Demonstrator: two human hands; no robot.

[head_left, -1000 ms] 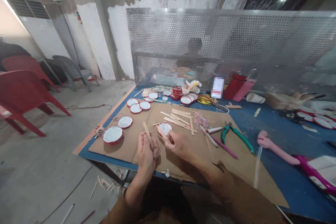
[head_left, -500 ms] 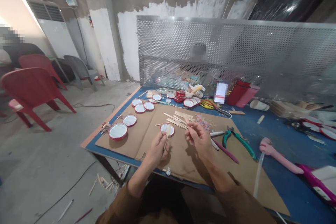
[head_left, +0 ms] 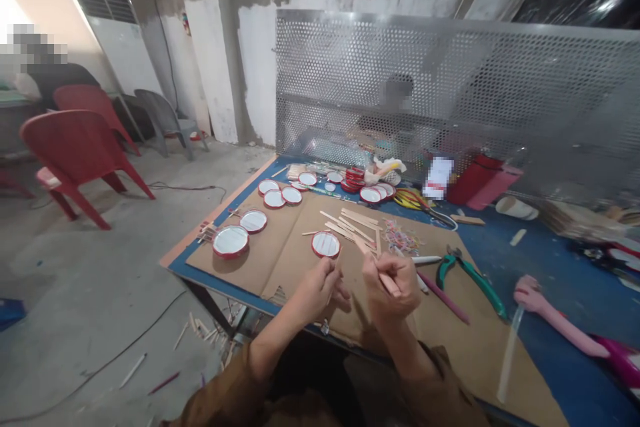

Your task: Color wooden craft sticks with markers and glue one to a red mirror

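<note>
My left hand (head_left: 323,287) is closed in a pinch on a thin wooden stick (head_left: 339,259), just below a round white disc with a red rim (head_left: 325,244). To its right my right hand (head_left: 391,283) is curled, with a flat wooden stick (head_left: 362,244) jutting from its upper left side. The two hands are apart. Loose wooden sticks (head_left: 345,225) lie on the cardboard sheet (head_left: 300,267) beyond them, beside a heap of small coloured bands (head_left: 401,236).
Green-handled pliers (head_left: 475,280), a purple pen (head_left: 445,297) and a pink glue gun (head_left: 555,320) lie to the right. More red-rimmed discs (head_left: 231,241) are at the left and back. A perforated metal panel (head_left: 340,80) stands behind the table.
My right hand has turned over into a tighter curl. My left hand has turned, and its stick now shows edge-on. The whole view has shifted slightly.
</note>
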